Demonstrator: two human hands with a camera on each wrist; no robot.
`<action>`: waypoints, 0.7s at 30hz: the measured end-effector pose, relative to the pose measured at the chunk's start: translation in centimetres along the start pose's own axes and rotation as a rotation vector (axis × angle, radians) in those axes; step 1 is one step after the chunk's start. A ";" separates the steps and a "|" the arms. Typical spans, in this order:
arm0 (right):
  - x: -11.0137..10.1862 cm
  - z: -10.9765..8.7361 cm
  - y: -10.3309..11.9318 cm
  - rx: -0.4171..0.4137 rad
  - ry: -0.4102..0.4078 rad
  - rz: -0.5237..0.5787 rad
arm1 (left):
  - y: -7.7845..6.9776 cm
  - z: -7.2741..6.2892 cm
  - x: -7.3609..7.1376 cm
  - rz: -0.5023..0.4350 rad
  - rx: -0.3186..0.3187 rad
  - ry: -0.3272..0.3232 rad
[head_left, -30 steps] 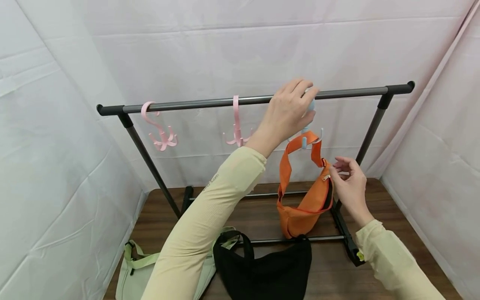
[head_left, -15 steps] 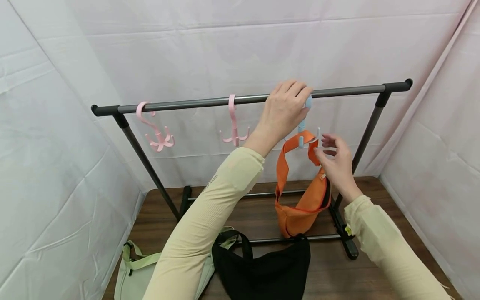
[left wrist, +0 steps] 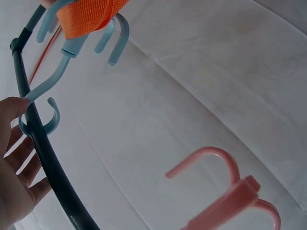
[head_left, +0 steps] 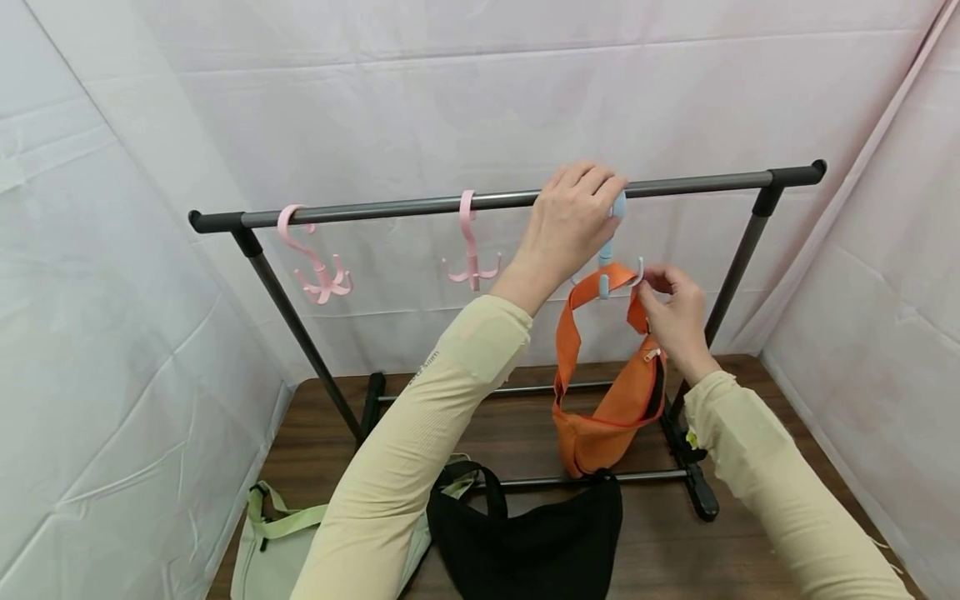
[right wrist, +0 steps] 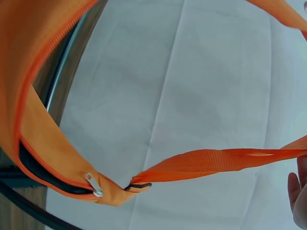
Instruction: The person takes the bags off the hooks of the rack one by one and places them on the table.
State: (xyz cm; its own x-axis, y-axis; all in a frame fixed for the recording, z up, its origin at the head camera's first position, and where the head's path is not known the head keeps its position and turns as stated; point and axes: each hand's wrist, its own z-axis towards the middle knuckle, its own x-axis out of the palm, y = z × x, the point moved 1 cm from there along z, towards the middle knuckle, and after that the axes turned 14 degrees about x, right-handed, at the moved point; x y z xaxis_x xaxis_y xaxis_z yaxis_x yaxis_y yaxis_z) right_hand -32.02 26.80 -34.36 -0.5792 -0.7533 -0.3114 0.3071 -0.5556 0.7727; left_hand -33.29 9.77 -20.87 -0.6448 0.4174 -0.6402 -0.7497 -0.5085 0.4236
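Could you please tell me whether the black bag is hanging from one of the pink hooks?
No, the black bag lies on the wooden tabletop, and both pink hooks hang bare.

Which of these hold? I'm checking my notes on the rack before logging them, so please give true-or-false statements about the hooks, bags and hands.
1. The orange bag hangs by its strap from the blue hook. True.
2. Three pink hooks hang on the rail. False: two pink hooks, plus the blue one.
3. The left hand rests on the rail at the blue hook's top. True.
4. The black bag hangs from a pink hook. False: it lies on the wooden surface below.
5. The right hand touches the orange strap near the blue hook. True.
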 end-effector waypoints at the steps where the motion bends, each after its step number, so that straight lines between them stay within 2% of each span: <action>1: -0.2 0.2 0.1 -0.026 -0.008 -0.007 | 0.0 0.0 0.0 0.000 0.000 -0.002; 6: -1.6 1.7 1.1 -0.192 -0.028 -0.075 | 0.0 0.0 0.1 0.000 -0.003 -0.011; 12: -2.8 3.2 3.2 -0.341 -0.020 -0.190 | 0.1 0.0 0.2 -0.003 -0.004 -0.002; 15: -3.1 3.6 4.4 -0.390 -0.031 -0.199 | 0.2 0.0 0.3 0.003 -0.005 0.011; 21: -3.2 3.8 6.3 -0.431 -0.048 -0.189 | 0.5 -0.1 0.4 0.011 0.003 0.010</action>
State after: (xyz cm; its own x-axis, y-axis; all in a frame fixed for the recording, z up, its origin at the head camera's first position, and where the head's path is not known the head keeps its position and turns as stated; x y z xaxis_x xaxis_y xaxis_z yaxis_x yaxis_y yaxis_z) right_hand -31.09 27.08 -26.32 -0.6863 -0.6135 -0.3908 0.4725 -0.7845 0.4016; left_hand -33.92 9.60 -21.03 -0.6513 0.4046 -0.6420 -0.7433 -0.5105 0.4324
